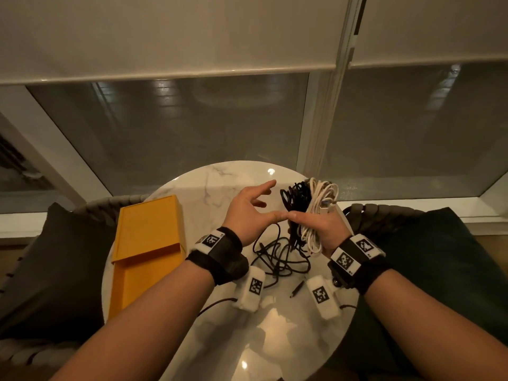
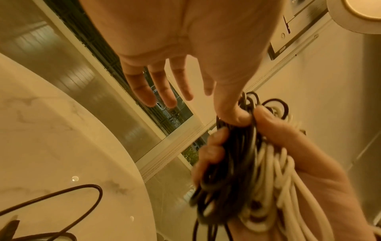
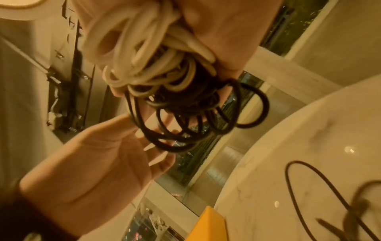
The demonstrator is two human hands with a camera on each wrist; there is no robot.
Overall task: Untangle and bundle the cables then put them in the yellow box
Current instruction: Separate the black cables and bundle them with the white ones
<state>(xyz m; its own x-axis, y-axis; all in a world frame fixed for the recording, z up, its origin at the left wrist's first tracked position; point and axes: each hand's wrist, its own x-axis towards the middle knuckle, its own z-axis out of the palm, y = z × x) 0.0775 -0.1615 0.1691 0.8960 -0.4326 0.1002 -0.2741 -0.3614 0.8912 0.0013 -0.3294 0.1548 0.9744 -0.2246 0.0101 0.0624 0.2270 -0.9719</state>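
My right hand [image 1: 316, 229] grips a bundle above the round marble table [image 1: 220, 182]: black cable coils [image 1: 295, 196] beside white cable coils [image 1: 321, 199]. The left wrist view shows its fingers curled round the black coils [image 2: 226, 171] and white coils [image 2: 274, 171]. My left hand [image 1: 261, 200] is beside the bundle with fingers spread and straight, its thumb [image 2: 233, 114] touching the black strands. The black cable's loose tail [image 1: 275, 259] hangs down into a tangle on the table, ending in a plug [image 1: 297, 288]. The yellow box [image 1: 148, 232] lies to the left, its lid slid partly open.
Woven chairs with dark cushions flank the table on the left [image 1: 55, 270] and right [image 1: 439, 257]. A window with lowered blinds stands just beyond the table's far edge. White tagged blocks [image 1: 251, 287] hang below both wrists, near the table.
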